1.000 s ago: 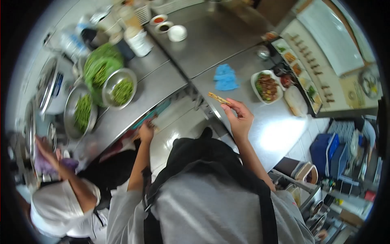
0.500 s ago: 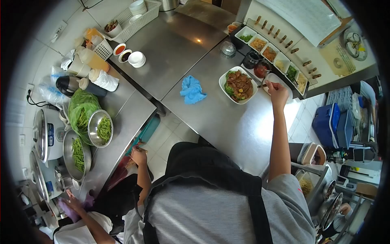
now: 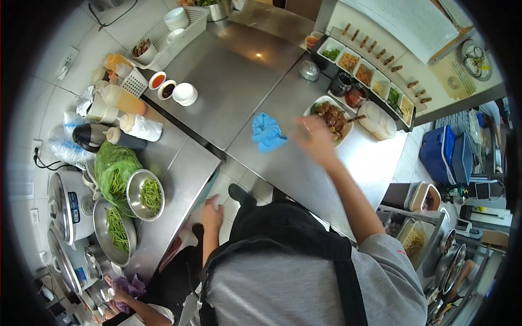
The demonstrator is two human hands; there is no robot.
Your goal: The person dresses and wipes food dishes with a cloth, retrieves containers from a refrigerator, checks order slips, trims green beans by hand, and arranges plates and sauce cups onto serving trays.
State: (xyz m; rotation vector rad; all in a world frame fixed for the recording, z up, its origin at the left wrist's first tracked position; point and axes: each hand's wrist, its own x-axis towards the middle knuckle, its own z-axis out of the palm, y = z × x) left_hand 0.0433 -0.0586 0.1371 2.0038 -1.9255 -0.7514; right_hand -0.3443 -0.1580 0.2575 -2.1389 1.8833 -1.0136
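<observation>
My right hand [image 3: 315, 140], smeared by motion, is over the steel counter between a white bowl and a crumpled blue cloth [image 3: 267, 132]. The bowl holds brown meat [image 3: 333, 118] over greens, and my hand hides part of its left side. A wooden clothespin [image 3: 356, 118] sits on the bowl's right rim, apart from my hand. My left hand [image 3: 212, 213] hangs low beside my apron, over the floor gap between counters, fingers loosely apart and nothing visible in it.
A row of topping tubs [image 3: 364, 74] and a lidded clear container [image 3: 377, 120] line the right edge. Steel bowls of green beans [image 3: 145, 194] stand on the left counter. Sauce dishes [image 3: 157, 80] lie at the back left. A co-worker's hand [image 3: 122, 296] is at lower left.
My right hand has left the clothespin at the bowl's right rim and swung left toward the blue cloth. My left hand has moved right, nearer my body. The view has shifted slightly.
</observation>
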